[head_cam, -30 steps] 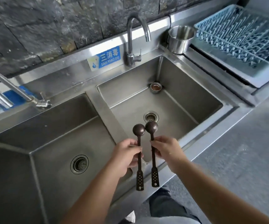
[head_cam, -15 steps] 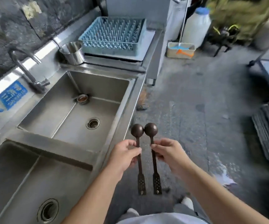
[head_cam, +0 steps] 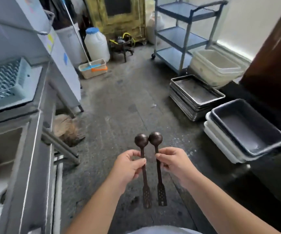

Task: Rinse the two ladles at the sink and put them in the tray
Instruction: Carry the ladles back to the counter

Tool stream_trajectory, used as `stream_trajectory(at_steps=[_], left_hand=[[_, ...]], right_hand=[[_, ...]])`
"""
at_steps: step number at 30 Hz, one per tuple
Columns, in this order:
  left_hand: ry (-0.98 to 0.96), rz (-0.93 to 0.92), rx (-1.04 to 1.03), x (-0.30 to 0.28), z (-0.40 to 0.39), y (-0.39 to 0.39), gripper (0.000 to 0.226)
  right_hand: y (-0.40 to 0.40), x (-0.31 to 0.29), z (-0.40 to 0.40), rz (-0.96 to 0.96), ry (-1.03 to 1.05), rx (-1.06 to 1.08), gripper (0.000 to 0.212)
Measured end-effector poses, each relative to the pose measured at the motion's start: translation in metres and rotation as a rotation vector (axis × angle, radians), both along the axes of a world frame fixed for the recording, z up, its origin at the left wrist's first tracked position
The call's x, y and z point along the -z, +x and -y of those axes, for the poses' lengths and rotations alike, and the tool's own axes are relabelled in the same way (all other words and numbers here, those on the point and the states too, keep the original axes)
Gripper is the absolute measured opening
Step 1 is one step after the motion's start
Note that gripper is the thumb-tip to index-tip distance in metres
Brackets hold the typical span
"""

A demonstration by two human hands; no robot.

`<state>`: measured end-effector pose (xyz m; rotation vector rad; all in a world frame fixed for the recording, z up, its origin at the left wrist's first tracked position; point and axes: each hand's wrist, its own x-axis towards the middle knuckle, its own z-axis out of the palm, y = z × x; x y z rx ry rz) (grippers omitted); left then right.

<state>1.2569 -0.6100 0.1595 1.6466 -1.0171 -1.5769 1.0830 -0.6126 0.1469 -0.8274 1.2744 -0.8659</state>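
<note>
We pinch one ladle (head_cam: pixel 143 166) in our left hand (head_cam: pixel 129 163) and another (head_cam: pixel 158 166) in our right hand (head_cam: pixel 174 162), bowls up and apart, likely for carrying to the trays (head_cam: pixel 196 93) ahead-right.

Your grey floor (head_cam: pixel 119 102) carries a stack of metal trays (head_cam: pixel 196 97), nested tubs (head_cam: pixel 244 130), a white jug (head_cam: pixel 96 44) and a mop bucket (head_cam: pixel 93 69).
</note>
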Motion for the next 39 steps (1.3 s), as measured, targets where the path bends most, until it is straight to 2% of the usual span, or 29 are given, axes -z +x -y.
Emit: stream_trajectory(at_steps=[5, 10, 14, 17, 24, 28, 34, 39], left_hand=[[0.016, 0.005, 0.251, 0.009, 0.016, -0.142, 0.018], [0.042, -0.009, 0.517, 0.012, 0.021, -0.260, 0.015], [0.056, -0.001, 0.733, 0.015, 0.028, -0.338, 0.008], [0.076, -0.005, 0.837, 0.018, 0.040, -0.391, 0.014], [0.012, 0.046, 1.124, 0.022, 0.100, -0.516, 0.011], [0.012, 0.061, 1.210, 0.018, 0.134, -0.580, 0.012], [0.032, 0.033, 1.307, 0.022, 0.154, -0.663, 0.012], [0.039, -0.012, 1.332, 0.028, 0.154, -0.747, 0.009]], right_hand=[[-0.136, 0.002, -0.027, -0.027, 0.015, 0.237, 0.012], [-0.240, 0.006, -0.064, -0.088, 0.048, 0.473, 0.013], [-0.302, 0.012, -0.085, -0.104, 0.089, 0.679, 0.017], [-0.339, 0.016, -0.091, -0.117, 0.117, 0.792, 0.014], [-0.422, 0.014, -0.058, -0.135, 0.134, 1.043, 0.020], [-0.465, 0.006, -0.030, -0.126, 0.147, 1.162, 0.031], [-0.531, 0.009, -0.018, -0.101, 0.132, 1.257, 0.026], [-0.615, 0.021, -0.020, -0.057, 0.093, 1.280, 0.025]])
